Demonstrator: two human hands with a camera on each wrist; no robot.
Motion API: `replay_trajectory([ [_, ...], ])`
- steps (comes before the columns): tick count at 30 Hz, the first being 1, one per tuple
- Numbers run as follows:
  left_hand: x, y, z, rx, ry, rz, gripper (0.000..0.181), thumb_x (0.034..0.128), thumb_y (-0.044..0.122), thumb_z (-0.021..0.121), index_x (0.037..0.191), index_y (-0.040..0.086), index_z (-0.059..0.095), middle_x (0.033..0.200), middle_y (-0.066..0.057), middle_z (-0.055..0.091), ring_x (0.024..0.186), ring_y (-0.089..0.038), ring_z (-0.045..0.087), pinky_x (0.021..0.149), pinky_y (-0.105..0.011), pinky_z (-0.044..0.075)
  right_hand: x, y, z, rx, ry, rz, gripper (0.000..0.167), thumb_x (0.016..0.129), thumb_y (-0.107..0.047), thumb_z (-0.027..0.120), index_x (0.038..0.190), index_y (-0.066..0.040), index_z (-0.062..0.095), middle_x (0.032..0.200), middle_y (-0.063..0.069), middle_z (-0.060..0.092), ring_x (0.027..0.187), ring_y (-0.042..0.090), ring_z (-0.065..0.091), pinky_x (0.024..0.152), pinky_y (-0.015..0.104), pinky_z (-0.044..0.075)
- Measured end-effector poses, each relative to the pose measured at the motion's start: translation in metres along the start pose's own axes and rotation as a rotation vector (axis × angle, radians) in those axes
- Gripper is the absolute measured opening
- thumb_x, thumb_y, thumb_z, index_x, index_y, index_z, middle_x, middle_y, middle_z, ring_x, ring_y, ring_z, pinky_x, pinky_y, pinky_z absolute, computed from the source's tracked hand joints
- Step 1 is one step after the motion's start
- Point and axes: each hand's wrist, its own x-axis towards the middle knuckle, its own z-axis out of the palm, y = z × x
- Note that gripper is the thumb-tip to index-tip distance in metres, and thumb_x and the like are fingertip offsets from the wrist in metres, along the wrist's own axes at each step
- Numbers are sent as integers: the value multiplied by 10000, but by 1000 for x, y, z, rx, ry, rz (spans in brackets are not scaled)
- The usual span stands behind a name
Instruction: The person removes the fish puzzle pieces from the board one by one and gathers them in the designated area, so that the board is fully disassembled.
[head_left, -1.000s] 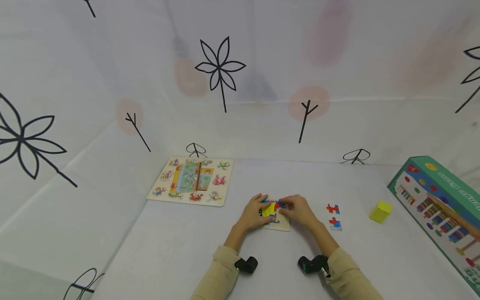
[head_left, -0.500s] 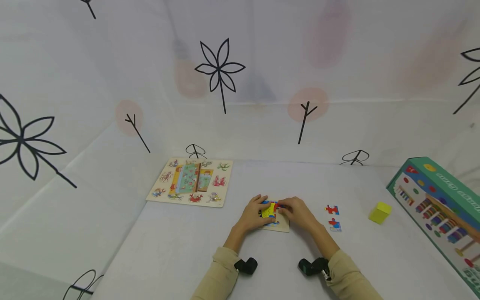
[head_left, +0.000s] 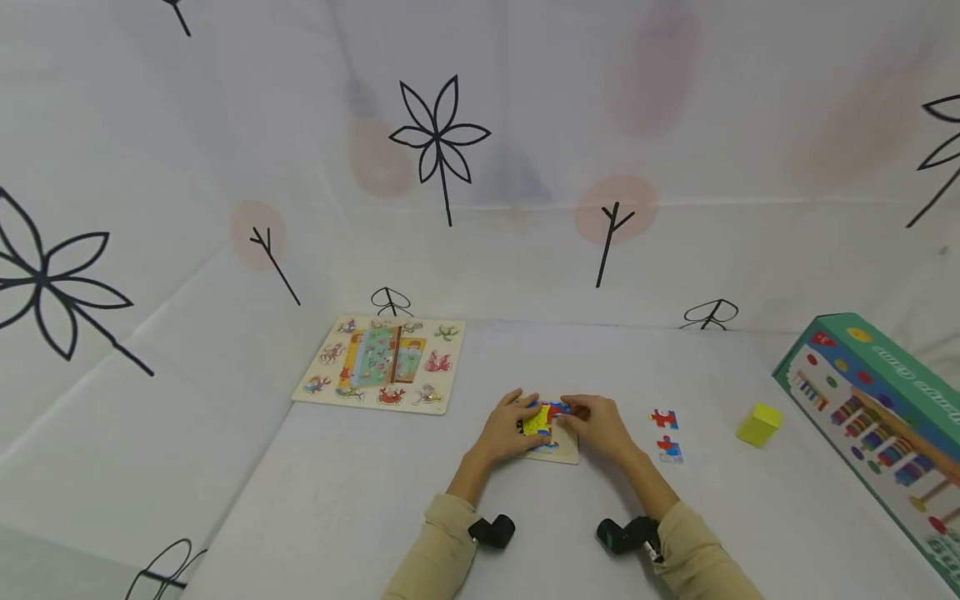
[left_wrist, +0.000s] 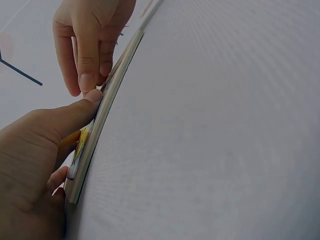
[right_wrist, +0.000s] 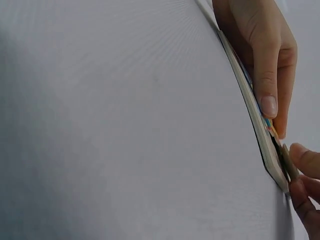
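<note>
The small wooden puzzle board (head_left: 566, 455) lies on the table, with yellow, red and blue pieces in it. Across its left part rests my left hand (head_left: 498, 431), thumb and fingers spread over the pieces; the left wrist view has this hand (left_wrist: 35, 150) with its thumb along the board (left_wrist: 90, 150). At the upper right corner my right hand (head_left: 602, 427) pinches a puzzle piece. In the right wrist view that piece (right_wrist: 289, 162) stands tilted between the right hand's (right_wrist: 306, 182) thumb and finger, at the board's edge. Its printed face is hidden.
Two loose puzzle pieces (head_left: 664, 419) (head_left: 670, 450) lie right of the board, then a yellow-green block (head_left: 760, 425) and a large toy box (head_left: 870, 417). A larger picture board (head_left: 408, 400) lies at the back left, before a patterned cloth backdrop (head_left: 517, 258).
The right hand's fingertips moved slightly left over the board, then back right, uncovering more of the red and blue at its top. The left hand stays almost still.
</note>
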Motion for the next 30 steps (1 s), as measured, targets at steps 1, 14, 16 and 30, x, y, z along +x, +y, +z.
replay_trajectory([
  [1,0,0,0,-2,-1,0,581,805,357,724,1291,76,575,1401,-27,490,1375,-264,316,1097,-444,304,0,0,-1,22,2,17,332,796,-42,728,1082,105,647,932,197,688,720,191,632,652,276,551],
  [14,1,0,0,4,5,6,589,805,358,726,1306,94,565,1380,-13,511,1371,-271,323,1085,-461,317,4,4,-6,163,-21,13,318,748,41,743,1050,90,655,866,153,652,716,177,613,656,190,524],
  [16,1,0,1,4,4,9,590,807,359,722,1306,89,563,1380,-15,511,1371,-273,322,1087,-463,314,5,4,-7,172,-26,-3,313,742,56,740,1040,97,655,889,167,653,728,174,608,667,196,529],
  [30,1,-1,2,16,9,6,590,802,364,727,1300,88,570,1375,-9,516,1370,-270,326,1088,-449,317,9,3,-11,177,-59,46,256,820,33,675,1056,126,641,952,233,670,770,237,647,709,237,548],
])
